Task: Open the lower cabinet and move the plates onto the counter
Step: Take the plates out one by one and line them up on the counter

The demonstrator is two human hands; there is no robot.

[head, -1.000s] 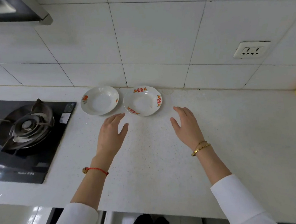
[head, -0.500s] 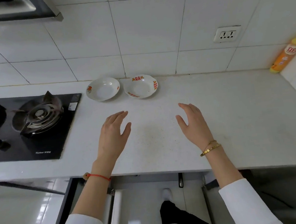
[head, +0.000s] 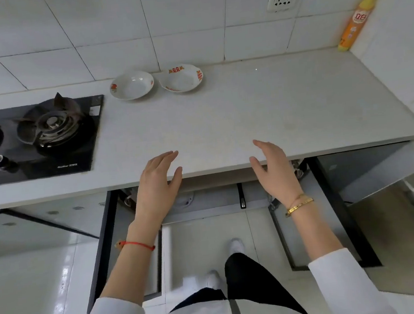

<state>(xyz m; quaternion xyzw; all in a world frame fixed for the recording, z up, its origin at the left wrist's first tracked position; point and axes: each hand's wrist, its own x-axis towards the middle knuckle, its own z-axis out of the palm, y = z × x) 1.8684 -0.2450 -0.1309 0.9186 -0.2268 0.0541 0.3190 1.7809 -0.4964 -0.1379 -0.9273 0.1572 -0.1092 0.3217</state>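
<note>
The left plate (head: 132, 85) is showing plain white with a small red-orange flower on its rim, while the right plate (head: 181, 77) is wearing red-orange patterned patches around its white edge. The counter (head: 246, 107) is looking pale grey-white, the wall tiles (head: 187, 19) white. The stove (head: 34, 138) is gleaming black. A bottle (head: 354, 22) is standing out in orange with a yellow cap (red lettering, unreadable). A red string (head: 138, 244) is circling the left wrist, a gold bracelet (head: 299, 205) the right; the sleeves (head: 344, 277) are showing white.
</note>
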